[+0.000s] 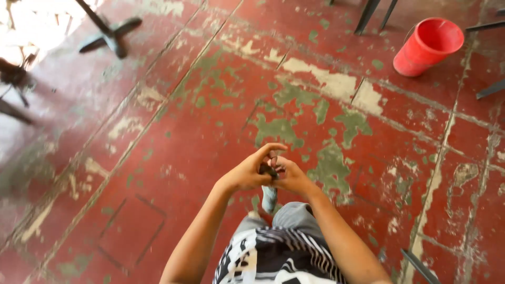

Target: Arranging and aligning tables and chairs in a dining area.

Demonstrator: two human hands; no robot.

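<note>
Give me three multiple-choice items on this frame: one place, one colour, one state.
1. Where is the bucket?
A. upper right of the floor
B. lower left of the floor
C. between the person's feet

2. What colour is the bucket?
A. blue
B. red
C. white

3. How are the two hands placed?
A. wide apart at the person's sides
B. flat on the floor
C. together in front of the body around a small dark object

Answers:
1 A, it stands near the top right edge, on the worn red floor.
2 B, its wall and rim are red.
3 C, the left hand and right hand meet on the small dark object; what it is cannot be told.
</note>
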